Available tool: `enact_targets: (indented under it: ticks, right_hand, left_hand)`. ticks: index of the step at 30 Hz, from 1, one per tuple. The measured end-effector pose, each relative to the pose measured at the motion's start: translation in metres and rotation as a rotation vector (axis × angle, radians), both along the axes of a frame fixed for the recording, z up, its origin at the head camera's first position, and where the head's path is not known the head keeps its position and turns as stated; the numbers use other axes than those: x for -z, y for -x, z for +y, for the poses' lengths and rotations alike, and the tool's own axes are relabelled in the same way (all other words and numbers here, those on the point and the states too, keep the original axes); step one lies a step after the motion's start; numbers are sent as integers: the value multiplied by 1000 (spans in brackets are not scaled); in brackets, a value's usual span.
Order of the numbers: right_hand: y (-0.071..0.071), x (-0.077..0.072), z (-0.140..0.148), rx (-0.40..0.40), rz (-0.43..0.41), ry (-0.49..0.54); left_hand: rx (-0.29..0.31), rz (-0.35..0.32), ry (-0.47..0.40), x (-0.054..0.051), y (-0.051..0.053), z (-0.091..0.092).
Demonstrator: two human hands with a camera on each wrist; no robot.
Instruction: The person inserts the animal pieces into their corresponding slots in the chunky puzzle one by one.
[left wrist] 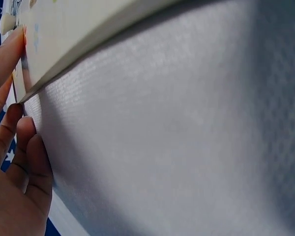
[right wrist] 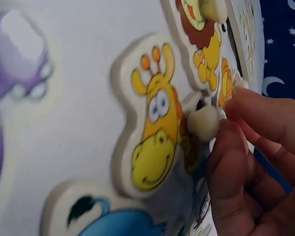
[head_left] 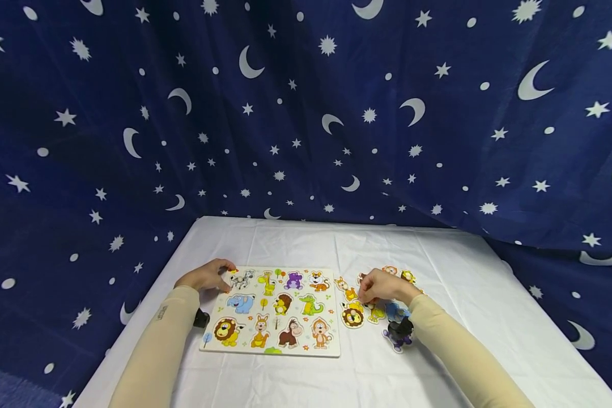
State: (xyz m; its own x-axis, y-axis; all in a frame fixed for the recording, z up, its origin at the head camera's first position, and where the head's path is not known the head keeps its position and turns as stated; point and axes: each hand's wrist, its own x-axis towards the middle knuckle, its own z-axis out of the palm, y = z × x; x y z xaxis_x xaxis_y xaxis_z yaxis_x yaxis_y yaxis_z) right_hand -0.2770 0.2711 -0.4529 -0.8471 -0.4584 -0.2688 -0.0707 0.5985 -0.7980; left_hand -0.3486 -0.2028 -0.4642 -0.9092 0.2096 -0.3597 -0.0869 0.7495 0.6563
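Observation:
A white wooden puzzle board (head_left: 272, 351) with animal pictures lies on the left of the table. My left hand (head_left: 207, 276) holds its far left corner; in the left wrist view the thumb (left wrist: 7, 56) lies on the face and the fingers bend at the edge. Right of the board, my right hand (head_left: 385, 285) is low over loose animal pieces. Its bent fingers (right wrist: 226, 152) come together beside the giraffe piece's knob (right wrist: 204, 123); whether they pinch a knob is hidden. A lion piece (head_left: 353, 316) and a kangaroo piece (head_left: 344, 288) lie next to the fingertips.
A purple piece (head_left: 396, 340) and a blue piece (head_left: 394, 310) lie near the right wrist, partly covered by the dark wrist device (head_left: 400, 327). Other pieces (head_left: 408, 276) lie beyond the right hand. A dark blue star-and-moon curtain (head_left: 306, 113) hangs behind the white-covered table (head_left: 265, 241).

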Motion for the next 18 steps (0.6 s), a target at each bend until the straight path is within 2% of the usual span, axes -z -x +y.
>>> enact_targets:
  ticks: [8, 18]
  right_hand:
    - [0, -1, 5, -47, -7, -43]
    - [4, -10, 9, -160, -26, -133]
  left_hand:
    - [16, 24, 3, -2, -3, -1]
    - [3, 25, 8, -2, -3, 0]
